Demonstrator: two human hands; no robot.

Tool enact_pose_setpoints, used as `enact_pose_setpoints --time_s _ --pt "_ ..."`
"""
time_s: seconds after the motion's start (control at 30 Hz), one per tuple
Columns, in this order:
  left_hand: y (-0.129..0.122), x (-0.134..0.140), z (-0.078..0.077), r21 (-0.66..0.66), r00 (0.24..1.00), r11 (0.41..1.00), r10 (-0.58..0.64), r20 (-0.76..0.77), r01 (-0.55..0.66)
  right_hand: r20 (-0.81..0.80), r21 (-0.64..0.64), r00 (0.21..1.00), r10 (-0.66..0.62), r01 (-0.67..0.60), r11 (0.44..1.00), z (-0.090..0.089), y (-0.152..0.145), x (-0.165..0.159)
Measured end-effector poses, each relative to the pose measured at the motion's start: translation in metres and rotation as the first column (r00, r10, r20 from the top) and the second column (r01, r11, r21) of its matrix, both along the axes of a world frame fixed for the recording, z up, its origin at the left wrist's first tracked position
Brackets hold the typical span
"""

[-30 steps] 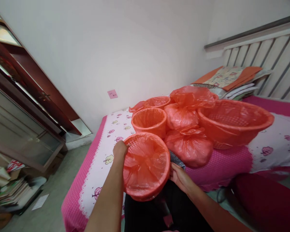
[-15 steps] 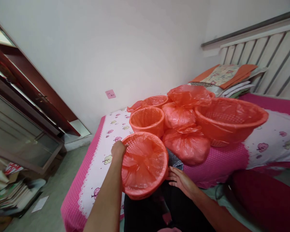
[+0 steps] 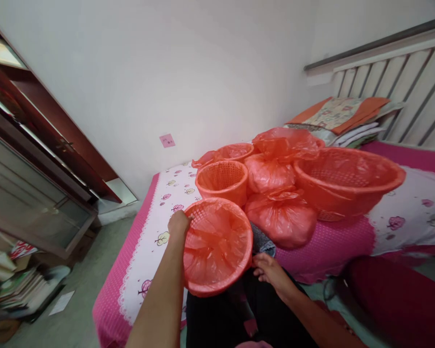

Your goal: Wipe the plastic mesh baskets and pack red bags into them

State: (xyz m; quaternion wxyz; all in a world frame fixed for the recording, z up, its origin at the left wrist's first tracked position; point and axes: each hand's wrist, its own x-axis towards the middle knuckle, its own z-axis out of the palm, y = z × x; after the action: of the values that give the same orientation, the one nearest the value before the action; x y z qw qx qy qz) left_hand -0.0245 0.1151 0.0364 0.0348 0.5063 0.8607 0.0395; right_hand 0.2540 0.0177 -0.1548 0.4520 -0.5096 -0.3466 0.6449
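A round red plastic basket [image 3: 229, 288], lined with a thin red plastic bag [image 3: 217, 246], is tilted toward me above my lap at the bed's edge. My left hand [image 3: 179, 224] is closed over its left rim, thumb to the inside. At the right side of the basket, my right hand [image 3: 270, 273] has its fingers curled, thumb and forefinger pinched at the bag's edge. The underside of the basket is hidden. Just behind it stands an orange-red basket [image 3: 221, 181] with a bare mesh inside.
Two stuffed red bags [image 3: 281, 217] sit beside a large lined basket [image 3: 348, 186]. Another lined basket [image 3: 235, 152] is near the wall. Folded bedding [image 3: 337, 116] is stacked by the radiator [image 3: 387, 92]. A dark red seat [image 3: 395, 299] stands at right; papers [image 3: 25, 295] lie on the floor at left.
My right hand's fingers have curled in at the basket's right side, from a more stretched position. The left hand keeps its hold and the basket barely moves.
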Motion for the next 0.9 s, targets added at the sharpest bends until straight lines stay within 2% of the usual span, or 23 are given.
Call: enact_pose_setpoints --time_s 0.07,0.13,0.17,0.2,0.23,0.27,0.3,0.33,0.4,0.5,0.6,0.73,0.83,0.9 --pt "0.001 0.000 -0.002 0.003 1.000 1.000 -0.007 0.003 0.007 0.063 0.141 0.986 -0.155 0.145 0.979 0.023 0.005 0.011" --pt "0.002 0.000 -0.003 0.006 1.000 1.000 -0.009 0.005 0.009 0.111 0.380 0.952 -0.285 0.224 0.897 0.056 0.000 0.016" --pt "0.003 0.000 -0.003 0.008 1.000 1.000 -0.008 0.006 0.008 0.188 0.626 0.921 -0.341 0.155 0.764 0.073 -0.006 0.015" --pt "0.003 0.000 -0.003 0.009 1.000 1.000 -0.006 0.007 0.006 0.262 0.810 0.886 -0.382 0.013 0.587 0.090 -0.013 0.013" --pt "0.003 0.000 -0.003 0.011 1.000 1.000 -0.005 0.007 0.005 0.338 0.891 0.854 -0.397 -0.154 0.427 0.105 -0.022 0.009" --pt "0.003 0.000 -0.003 0.014 1.000 1.000 -0.005 0.007 0.005 0.406 0.907 0.816 -0.411 -0.305 0.289 0.117 -0.030 0.003" --pt "0.003 0.000 -0.003 0.016 1.000 1.000 -0.006 0.006 0.006 0.462 0.887 0.779 -0.423 -0.416 0.202 0.125 -0.037 -0.004" --pt "0.003 0.000 -0.003 0.017 1.000 1.000 -0.007 0.005 0.007 0.506 0.857 0.748 -0.429 -0.492 0.152 0.129 -0.043 -0.012" --pt "0.002 0.000 -0.003 0.017 1.000 1.000 -0.008 0.005 0.008 0.564 0.810 0.709 -0.424 -0.576 0.114 0.128 -0.049 -0.026" --pt "0.000 0.001 -0.002 0.016 1.000 1.000 -0.010 0.007 0.010 0.596 0.771 0.667 -0.447 -0.630 0.089 0.112 -0.046 -0.040" --pt "-0.001 0.003 -0.003 0.020 1.000 1.000 -0.021 0.012 0.021 0.584 0.755 0.615 -0.529 -0.652 0.076 0.099 -0.041 -0.044" --pt "-0.002 0.005 -0.002 0.035 0.999 0.998 -0.047 0.028 0.046 0.551 0.762 0.584 -0.597 -0.643 0.075 0.091 -0.042 -0.046" --pt "-0.009 0.004 0.008 0.075 0.994 0.992 -0.101 0.046 0.097 0.553 0.760 0.577 -0.601 -0.646 0.080 0.088 -0.044 -0.047" --pt "-0.018 0.007 0.021 0.153 0.988 0.978 -0.151 0.037 0.144 0.555 0.759 0.585 -0.591 -0.647 0.072 0.086 -0.045 -0.047"
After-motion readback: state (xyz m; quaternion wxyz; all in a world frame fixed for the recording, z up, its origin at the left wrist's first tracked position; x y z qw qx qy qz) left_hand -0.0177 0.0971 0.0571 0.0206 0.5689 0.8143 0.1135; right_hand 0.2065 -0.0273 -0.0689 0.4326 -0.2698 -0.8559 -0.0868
